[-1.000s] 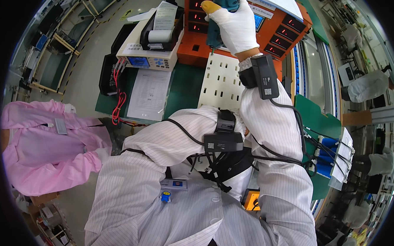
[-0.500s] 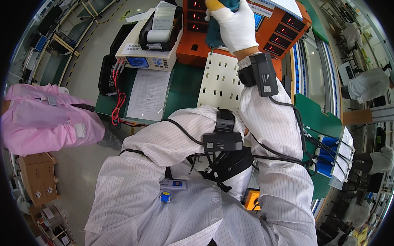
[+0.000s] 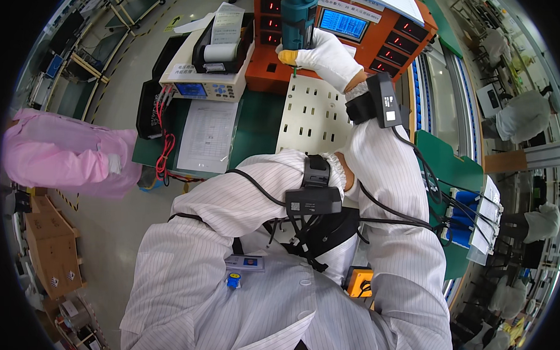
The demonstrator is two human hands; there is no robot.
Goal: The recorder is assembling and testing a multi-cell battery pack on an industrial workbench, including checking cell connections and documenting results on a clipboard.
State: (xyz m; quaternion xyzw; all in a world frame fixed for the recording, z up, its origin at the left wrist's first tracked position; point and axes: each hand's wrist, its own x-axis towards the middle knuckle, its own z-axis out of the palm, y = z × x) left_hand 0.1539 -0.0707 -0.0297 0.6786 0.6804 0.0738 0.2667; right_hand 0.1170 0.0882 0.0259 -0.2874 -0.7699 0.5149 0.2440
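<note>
My right hand [image 3: 330, 56], in a white glove with a yellow fingertip, is closed around the lower end of a teal power screwdriver [image 3: 298, 18]. The tool stands upright, its thin bit pointing down at the far edge of a white slotted plate [image 3: 313, 117]. Fingers on the far side of the tool are hidden. My left forearm [image 3: 243, 180] crosses in front of my body. Only bare skin at the left wrist [image 3: 349, 176] shows past the cuff; the right sleeve covers that hand, so its fingers cannot be seen.
An orange instrument cabinet [image 3: 268, 73] with red displays and a blue screen stands behind the plate. Left of it are a white meter [image 3: 224, 90] with red leads [image 3: 165, 149], a paper roll [image 3: 221, 52] and a printed sheet [image 3: 207, 135]. A person in pink [image 3: 71, 155] stands at left.
My right hand has slid down the screwdriver to its lower end, near the bit. More of the blue screen shows. The person in pink has shifted posture; my left arm stays nearly still.
</note>
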